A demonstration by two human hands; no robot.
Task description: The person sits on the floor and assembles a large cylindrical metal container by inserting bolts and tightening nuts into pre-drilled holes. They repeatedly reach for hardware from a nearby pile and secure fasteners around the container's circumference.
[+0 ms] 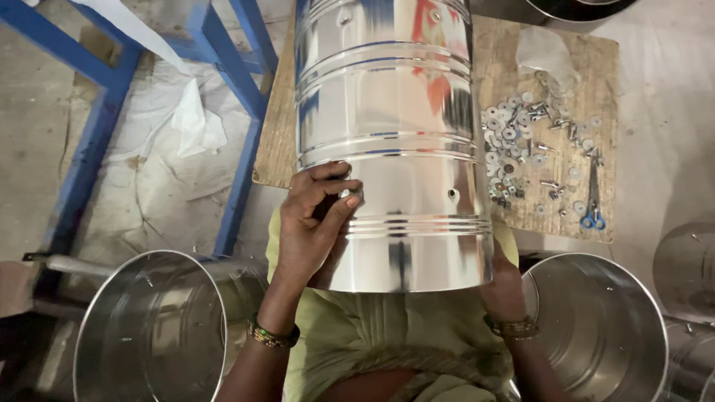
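The steel drum [395, 149] lies across the person's lap, its far end on a wooden board [566, 56]. The left hand [316, 223] curls around a small dark part against its wall; the right hand [503, 286] is mostly hidden beneath, grip unclear. The drum could roll, scattering the washers and screws [521, 141] beyond.

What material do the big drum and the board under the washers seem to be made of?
Drum: probably polished sheet metal, perhaps steel; it mirrors colours and has pressed ribs. Board: looks like raw wood or plywood, brown, matte and worn. The left hand rests on the drum.
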